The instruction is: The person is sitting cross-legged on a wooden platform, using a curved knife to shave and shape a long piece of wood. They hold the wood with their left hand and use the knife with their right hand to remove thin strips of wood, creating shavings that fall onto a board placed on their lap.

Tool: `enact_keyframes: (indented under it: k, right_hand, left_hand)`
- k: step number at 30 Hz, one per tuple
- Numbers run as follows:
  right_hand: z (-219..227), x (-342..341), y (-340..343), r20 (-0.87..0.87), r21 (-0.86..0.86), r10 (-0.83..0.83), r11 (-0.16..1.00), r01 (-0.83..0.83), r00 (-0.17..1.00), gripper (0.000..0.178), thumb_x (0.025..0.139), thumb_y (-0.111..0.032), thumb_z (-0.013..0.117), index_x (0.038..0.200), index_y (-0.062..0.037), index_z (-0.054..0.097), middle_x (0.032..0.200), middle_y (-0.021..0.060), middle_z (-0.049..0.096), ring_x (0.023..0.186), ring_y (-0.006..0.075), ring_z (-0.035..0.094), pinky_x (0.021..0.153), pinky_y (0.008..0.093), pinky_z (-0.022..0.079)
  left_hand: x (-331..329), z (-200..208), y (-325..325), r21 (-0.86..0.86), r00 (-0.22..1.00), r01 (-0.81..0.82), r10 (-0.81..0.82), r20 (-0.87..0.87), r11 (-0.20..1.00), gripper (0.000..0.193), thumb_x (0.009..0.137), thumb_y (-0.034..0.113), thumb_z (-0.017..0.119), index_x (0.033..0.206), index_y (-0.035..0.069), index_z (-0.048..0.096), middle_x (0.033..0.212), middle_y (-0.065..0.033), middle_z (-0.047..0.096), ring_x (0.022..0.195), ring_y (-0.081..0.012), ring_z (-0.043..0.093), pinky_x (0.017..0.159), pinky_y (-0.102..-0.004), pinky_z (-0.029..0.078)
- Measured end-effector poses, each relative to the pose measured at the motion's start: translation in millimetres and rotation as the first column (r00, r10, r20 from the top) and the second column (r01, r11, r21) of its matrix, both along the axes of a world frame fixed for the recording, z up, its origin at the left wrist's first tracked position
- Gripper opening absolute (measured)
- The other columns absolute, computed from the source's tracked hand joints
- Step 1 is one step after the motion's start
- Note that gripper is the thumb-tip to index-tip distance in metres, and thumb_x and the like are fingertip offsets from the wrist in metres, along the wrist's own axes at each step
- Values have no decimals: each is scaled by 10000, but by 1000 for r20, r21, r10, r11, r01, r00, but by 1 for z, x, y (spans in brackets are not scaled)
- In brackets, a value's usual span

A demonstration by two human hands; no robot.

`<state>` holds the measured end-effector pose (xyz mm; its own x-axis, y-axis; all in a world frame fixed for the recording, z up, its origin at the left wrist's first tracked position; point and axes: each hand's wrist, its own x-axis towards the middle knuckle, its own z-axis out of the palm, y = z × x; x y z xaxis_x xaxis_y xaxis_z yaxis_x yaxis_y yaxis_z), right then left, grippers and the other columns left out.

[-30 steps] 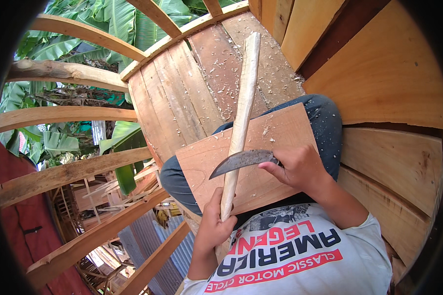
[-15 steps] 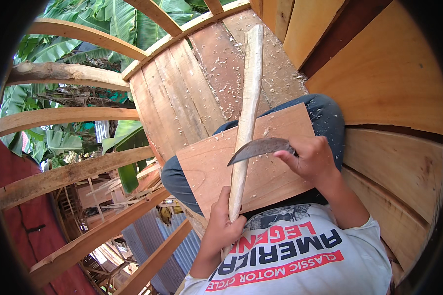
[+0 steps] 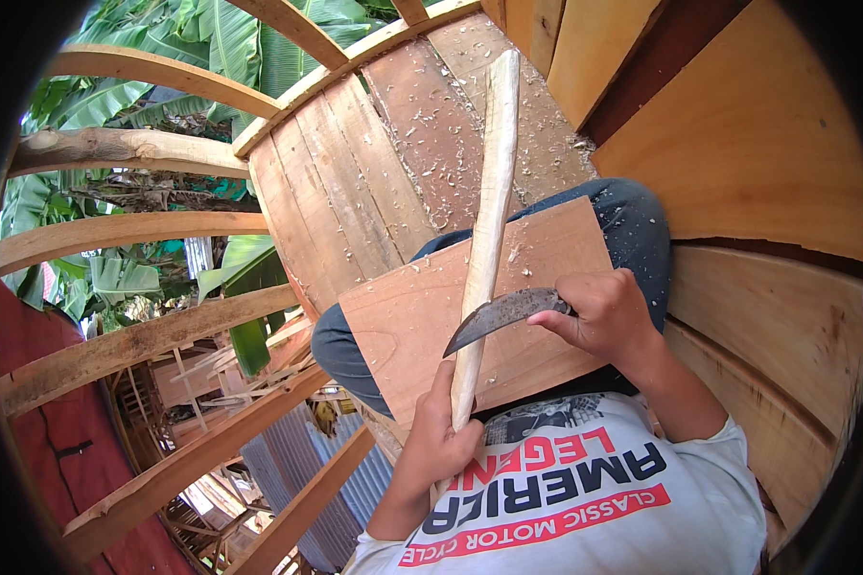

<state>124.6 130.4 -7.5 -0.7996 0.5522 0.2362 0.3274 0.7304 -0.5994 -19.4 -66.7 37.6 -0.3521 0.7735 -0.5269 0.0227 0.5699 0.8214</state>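
A long, pale, peeled wooden stick (image 3: 490, 201) slants across a flat wooden board (image 3: 393, 316) that rests on my lap. My left hand (image 3: 438, 436) is wrapped round the stick's near end, below the board's edge. In my right hand (image 3: 604, 311) is a knife (image 3: 508, 314) with a broad, dark, curved blade. The blade lies across the stick, its tip just above my left index finger. The knife's handle is hidden inside my fist. A few small shavings (image 3: 514, 254) are on the board beside the stick.
Wood shavings are scattered over the plank floor (image 3: 355, 182) ahead. A plank wall (image 3: 738, 144) stands close on my right. To my left, wooden rails (image 3: 153, 335) with gaps look onto banana leaves (image 3: 235, 48) and corrugated metal sheets (image 3: 302, 479). My legs in jeans (image 3: 633, 225) support the board.
The knife and my right hand have come slightly down the stick toward my left hand. The stick's far end has shifted a little to the right.
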Motion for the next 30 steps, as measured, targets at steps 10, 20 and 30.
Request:
enact_keyframes:
  k: [10, 20, 30]
  right_hand:
    - [-6, 21, 54, -30, -43, -346, 938, 344, 938, 556, 888, -444, 638, 582, -5, 488, 511, 178, 472, 481, 354, 538, 436, 388, 396]
    - [9, 7, -4, 32, 6, -5, 1000, 5, 999, 542, 802, -513, 689, 533, -86, 491, 483, 81, 501, 458, 276, 576, 417, 356, 436]
    - [1, 30, 49, 1, -70, -375, 925, 374, 927, 538, 867, -449, 662, 588, -15, 509, 522, 173, 483, 505, 350, 558, 455, 397, 414]
  left_hand:
    - [7, -1, -25, -18, 985, 164, -163, 55, 986, 499, 662, 24, 516, 1148, -51, 432, 686, -137, 524, 615, -240, 547, 578, -337, 437]
    - [10, 8, -11, -45, 999, 29, -27, 38, 999, 387, 610, 34, 489, 994, 2, 459, 677, -38, 431, 601, -134, 411, 548, -278, 350]
    - [15, 13, -27, -54, 994, 14, -8, 110, 998, 397, 608, 39, 507, 1000, -1, 463, 699, -59, 464, 612, -146, 441, 556, -284, 367]
